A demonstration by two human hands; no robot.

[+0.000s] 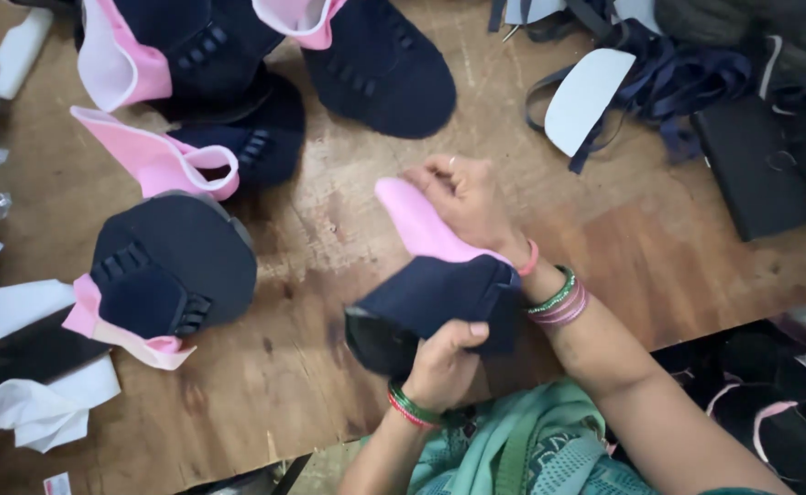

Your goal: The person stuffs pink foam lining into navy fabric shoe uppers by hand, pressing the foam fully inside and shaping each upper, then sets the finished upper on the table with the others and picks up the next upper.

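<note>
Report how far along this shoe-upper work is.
Looks done: several navy-and-pink uppers lie on the wooden table. In hand: one navy upper, its dark edge gripped by the left hand, its pink lining pinched by the right hand. Possibly left: dark pieces at lower right.

Worn wooden table (329,403) w/ navy-pink shoe uppers (169,266), white paper (27,403), white insole pc (586,96), dark straps (687,82)

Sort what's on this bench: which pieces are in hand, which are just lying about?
In hand:
- navy shoe upper with pink lining, held by left hand and right hand

Lying about:
- finished navy-and-pink uppers
- white insert
- dark straps
- crumpled white paper
</note>
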